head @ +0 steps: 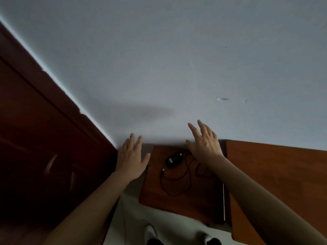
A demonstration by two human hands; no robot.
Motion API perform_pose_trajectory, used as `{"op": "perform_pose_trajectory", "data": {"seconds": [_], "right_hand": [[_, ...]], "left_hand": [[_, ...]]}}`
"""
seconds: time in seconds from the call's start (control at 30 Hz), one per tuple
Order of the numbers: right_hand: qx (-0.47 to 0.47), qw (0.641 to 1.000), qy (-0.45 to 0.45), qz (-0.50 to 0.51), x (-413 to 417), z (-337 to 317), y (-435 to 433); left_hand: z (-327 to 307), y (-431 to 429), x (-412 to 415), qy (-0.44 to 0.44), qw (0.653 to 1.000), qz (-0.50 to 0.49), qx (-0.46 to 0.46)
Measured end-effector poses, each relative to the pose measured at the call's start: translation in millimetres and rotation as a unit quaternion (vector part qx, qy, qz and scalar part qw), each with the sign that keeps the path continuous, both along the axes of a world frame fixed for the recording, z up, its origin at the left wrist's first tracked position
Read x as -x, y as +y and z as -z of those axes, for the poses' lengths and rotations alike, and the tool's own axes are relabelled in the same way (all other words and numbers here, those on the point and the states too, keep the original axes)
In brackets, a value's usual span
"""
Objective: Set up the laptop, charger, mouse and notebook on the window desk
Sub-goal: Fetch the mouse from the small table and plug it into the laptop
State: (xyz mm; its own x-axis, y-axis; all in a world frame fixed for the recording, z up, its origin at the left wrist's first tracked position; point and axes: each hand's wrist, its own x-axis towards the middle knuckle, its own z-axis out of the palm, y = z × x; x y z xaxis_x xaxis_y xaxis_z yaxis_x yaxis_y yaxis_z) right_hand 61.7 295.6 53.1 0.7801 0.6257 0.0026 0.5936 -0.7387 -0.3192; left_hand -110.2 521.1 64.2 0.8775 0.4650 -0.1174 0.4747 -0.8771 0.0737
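Reaching forward, both hands are open with spread fingers and hold nothing. The left hand (131, 156) hovers at the left edge of the small worktop (185, 197), near the wall. The right hand (205, 142) hovers over its far right corner. The mouse (173, 160) lies on the far part of this worktop, between the two hands, and I think neither hand touches it. Its cable (178, 179) makes loose loops toward the near side, with the plug (163, 170) just left of the mouse.

A thin pale edge (224, 202) shows along the right side of the worktop; it may be the laptop, but I cannot tell. Charger and notebook are not in view. A larger worktop (276, 174) stands on the right.

In my judgement the step in hand is to take the mouse. To do it well, lower one hand on the mouse body and close the fingers around its sides, not on the cable. The other hand should gather the loops first, so the cable does not drag or catch on the worktop edge. Lift slowly, because the plug can swing.
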Motion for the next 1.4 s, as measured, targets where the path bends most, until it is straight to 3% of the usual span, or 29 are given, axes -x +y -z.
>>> {"op": "perform_pose_trajectory", "data": {"seconds": [0.27, 0.43, 0.57, 0.7, 0.8, 1.03, 1.2, 1.4], "right_hand": [[0.043, 0.988, 0.056, 0.136, 13, 51, 13], [0.073, 0.977, 0.129, 0.154, 30, 125, 11], [0.086, 0.971, 0.173, 0.141, 38, 182, 18], [0.056, 0.973, 0.189, 0.123, 31, 219, 42], [0.033, 0.983, 0.152, 0.102, 18, 239, 70], [0.143, 0.981, 0.097, -0.083, 1, 274, 104], [0.179, 0.970, 0.163, 0.008, 15, 274, 73], [0.099, 0.947, 0.271, 0.143, 29, 246, 14]], "left_hand": [[76, 44, -52, 0.082, 0.990, 0.091, 0.064], [153, 34, -46, 0.135, 0.978, 0.079, 0.137], [213, 25, -35, 0.171, 0.968, 0.013, 0.185], [256, 20, -31, 0.181, 0.972, 0.007, 0.153], [279, 18, -32, 0.174, 0.978, 0.009, 0.115], [297, 13, -26, 0.100, 0.980, -0.047, 0.166], [300, 5, -16, 0.089, 0.964, -0.115, 0.221], [267, 3, -9, 0.060, 0.963, -0.141, 0.223]]}}
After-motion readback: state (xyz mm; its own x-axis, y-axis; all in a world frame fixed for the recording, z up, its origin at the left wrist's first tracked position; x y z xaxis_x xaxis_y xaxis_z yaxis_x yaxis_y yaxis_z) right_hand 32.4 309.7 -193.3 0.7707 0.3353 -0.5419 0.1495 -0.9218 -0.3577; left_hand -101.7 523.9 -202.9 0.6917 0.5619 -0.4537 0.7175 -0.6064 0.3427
